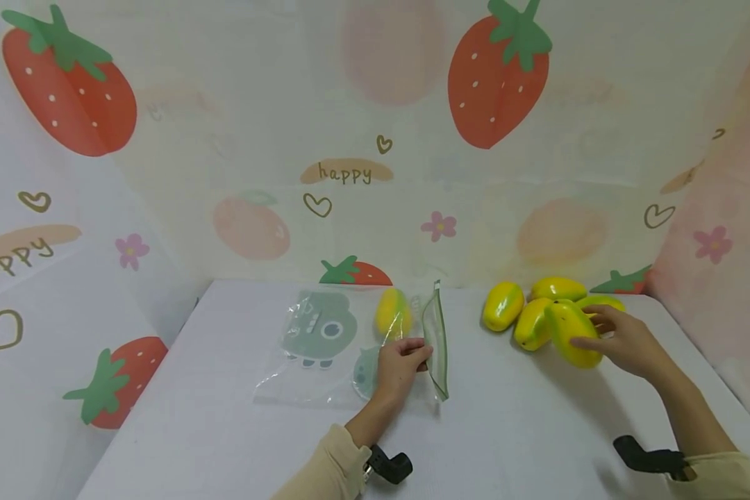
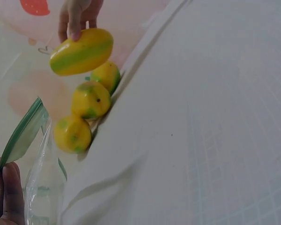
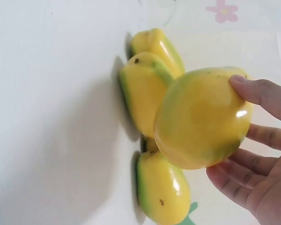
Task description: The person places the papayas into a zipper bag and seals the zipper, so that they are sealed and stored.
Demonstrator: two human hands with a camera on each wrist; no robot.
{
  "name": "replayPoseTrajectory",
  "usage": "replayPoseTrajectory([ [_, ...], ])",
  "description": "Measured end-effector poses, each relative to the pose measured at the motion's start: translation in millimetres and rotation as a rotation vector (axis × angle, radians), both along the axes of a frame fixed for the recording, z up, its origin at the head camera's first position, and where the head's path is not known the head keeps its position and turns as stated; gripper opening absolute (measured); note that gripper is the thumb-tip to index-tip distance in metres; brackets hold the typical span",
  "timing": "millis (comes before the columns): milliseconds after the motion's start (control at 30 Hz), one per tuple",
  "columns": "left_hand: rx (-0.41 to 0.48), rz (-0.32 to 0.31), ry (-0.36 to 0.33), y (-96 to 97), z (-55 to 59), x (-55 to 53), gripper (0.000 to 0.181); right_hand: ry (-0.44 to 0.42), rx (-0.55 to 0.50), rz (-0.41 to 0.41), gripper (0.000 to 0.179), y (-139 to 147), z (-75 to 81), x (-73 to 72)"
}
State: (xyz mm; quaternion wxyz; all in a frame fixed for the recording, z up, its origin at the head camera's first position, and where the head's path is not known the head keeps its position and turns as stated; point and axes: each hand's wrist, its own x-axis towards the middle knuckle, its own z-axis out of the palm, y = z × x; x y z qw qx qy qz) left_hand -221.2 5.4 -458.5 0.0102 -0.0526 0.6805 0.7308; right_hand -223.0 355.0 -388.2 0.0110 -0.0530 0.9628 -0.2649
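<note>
My right hand [image 1: 625, 342] holds a yellow papaya [image 1: 571, 335] with green streaks, thumb on one side and fingers on the other. In the left wrist view this papaya [image 2: 82, 51] is raised above the others. A clear zip bag [image 1: 275, 385] with green cartoon prints lies flat on the table. My left hand [image 1: 401, 368] pinches the bag by its green zip edge [image 1: 436, 347], and the mouth stands partly spread toward the right. Inside the bag lies one papaya [image 1: 392, 312], near its top edge.
Several more papayas are grouped at the back right of the white table [image 1: 181, 417], including one papaya [image 1: 503, 305] at the group's left end. A wall sheet [image 1: 256, 132] printed with strawberries rises behind the table.
</note>
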Motion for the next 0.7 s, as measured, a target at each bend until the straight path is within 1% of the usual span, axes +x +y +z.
replayPoseTrajectory([
  [167,-0.008,-0.011,0.0,-2.7,25.6,14.7,0.023,0.0,-0.046,0.001,0.075,-11.2,1.1,0.8],
  [267,-0.009,-0.012,0.011,-3.4,34.3,20.4,0.023,-0.004,-0.056,0.005,0.076,-16.7,0.8,-0.4],
  [333,-0.006,-0.013,0.014,-3.6,34.9,20.6,0.023,-0.001,-0.062,0.011,0.075,-20.3,0.9,-1.4],
  [433,-0.001,-0.012,0.008,-3.4,28.2,15.6,0.023,0.0,-0.077,0.009,0.076,-26.5,1.9,-3.3],
  [600,0.011,-0.008,0.001,-0.9,2.9,0.3,0.023,-0.01,-0.079,0.002,0.077,-35.9,4.0,-7.0],
  [633,0.014,-0.006,-0.001,-0.2,-1.2,-2.0,0.023,-0.011,-0.075,0.001,0.078,-37.5,4.4,-7.9],
  [700,0.018,-0.003,0.006,0.6,-5.3,-3.3,0.024,-0.009,-0.071,0.006,0.077,-40.6,5.0,-9.5],
])
